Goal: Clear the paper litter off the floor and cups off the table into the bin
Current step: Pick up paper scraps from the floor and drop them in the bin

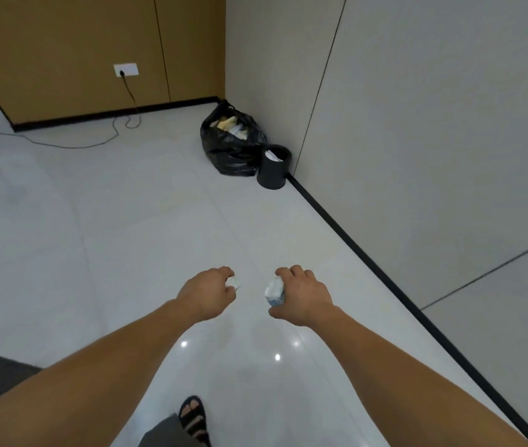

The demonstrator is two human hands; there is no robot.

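Note:
My left hand (pixel 209 293) grips a small crumpled white paper (pixel 234 282), mostly hidden in the fist. My right hand (pixel 301 295) holds a white paper cup with blue print (pixel 275 291), with paper stuffed in it. Both hands are stretched out over the pale tiled floor. A small round black bin (pixel 272 171) stands far ahead against the right wall, white paper showing inside it. Both hands are well short of the bin.
A full black rubbish bag (pixel 228 146) leans beside the bin in the corner. A black cable (pixel 62 144) trails across the floor from a wall socket (pixel 125 70) at the left. A black skirting (pixel 385 279) runs along the right wall. My sandalled foot (pixel 193 417) is below.

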